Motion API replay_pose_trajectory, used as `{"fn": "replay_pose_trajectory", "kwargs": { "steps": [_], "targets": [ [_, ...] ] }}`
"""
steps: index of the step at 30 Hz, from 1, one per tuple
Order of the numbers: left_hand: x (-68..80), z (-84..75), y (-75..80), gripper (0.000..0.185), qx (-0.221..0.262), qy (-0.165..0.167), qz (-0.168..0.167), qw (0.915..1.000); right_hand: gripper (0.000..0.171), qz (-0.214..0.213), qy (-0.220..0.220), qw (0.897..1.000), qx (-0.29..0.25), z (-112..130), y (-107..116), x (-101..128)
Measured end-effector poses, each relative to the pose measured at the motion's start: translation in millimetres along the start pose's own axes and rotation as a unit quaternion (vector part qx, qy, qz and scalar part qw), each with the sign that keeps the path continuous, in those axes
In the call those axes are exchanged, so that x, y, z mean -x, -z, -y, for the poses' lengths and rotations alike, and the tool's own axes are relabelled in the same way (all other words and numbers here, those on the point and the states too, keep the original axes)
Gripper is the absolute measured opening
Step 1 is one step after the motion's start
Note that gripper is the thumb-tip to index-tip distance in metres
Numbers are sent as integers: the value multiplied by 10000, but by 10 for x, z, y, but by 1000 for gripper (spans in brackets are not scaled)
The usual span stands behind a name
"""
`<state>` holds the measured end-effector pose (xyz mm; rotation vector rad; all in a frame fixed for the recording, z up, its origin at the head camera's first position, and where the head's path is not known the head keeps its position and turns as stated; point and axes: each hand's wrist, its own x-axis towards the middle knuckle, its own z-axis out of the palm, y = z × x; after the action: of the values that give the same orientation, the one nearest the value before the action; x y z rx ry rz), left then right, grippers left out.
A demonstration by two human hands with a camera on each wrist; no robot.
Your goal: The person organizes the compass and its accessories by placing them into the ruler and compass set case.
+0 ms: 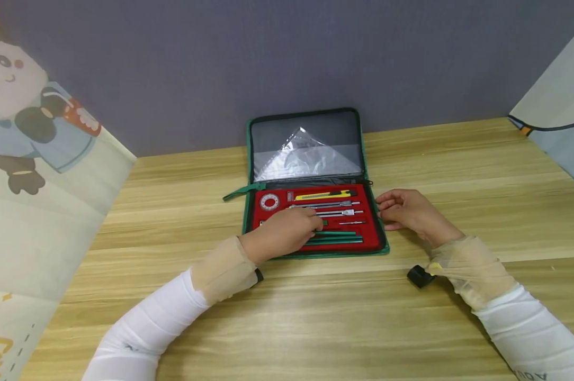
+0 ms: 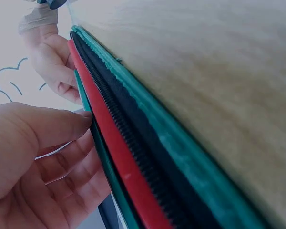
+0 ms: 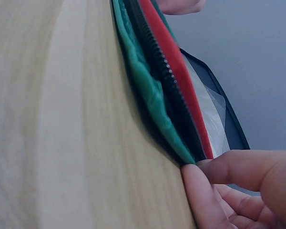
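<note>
A green zip case [image 1: 383, 250] lies unfolded on the table, its red insert [image 1: 374, 233] holding drawing tools. My left hand [image 1: 284, 233] reaches over the front left of the insert. In the left wrist view, its thumb and curled fingers pinch a slim green pencil [image 2: 99, 138] along the front edge. More green pencils [image 1: 344, 241] lie by the fingertips. At the case's right side, my right hand [image 1: 411, 214] pinches the edge between thumb and forefinger. Behind the left hand are silver compasses [image 1: 346, 212], a yellow utility knife [image 1: 315, 196] and a white round disc [image 1: 269, 201].
The raised lid [image 1: 311, 119] leans toward the grey partition [image 1: 196, 69] and carries a clear plastic sleeve [image 1: 306, 156] with transparent pieces. A green strap [image 1: 236, 191] sticks out at left. Wood-grain tabletop [image 1: 315, 317] surrounds the case.
</note>
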<state>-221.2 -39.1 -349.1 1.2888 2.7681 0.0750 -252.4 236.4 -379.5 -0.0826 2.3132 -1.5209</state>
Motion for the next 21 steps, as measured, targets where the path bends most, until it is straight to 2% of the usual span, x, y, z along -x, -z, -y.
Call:
{"fn": "replay_pose_trajectory", "kwargs": {
  "steps": [6, 21],
  "targets": [
    [-59, -39, -19, 16, 3, 0, 115, 9999, 44, 9, -5, 10000, -19, 5, 0, 3],
    [-85, -64, -37, 18, 22, -174, 28, 9998, 44, 7, 31, 10000, -19, -3, 0, 3]
  ]
}}
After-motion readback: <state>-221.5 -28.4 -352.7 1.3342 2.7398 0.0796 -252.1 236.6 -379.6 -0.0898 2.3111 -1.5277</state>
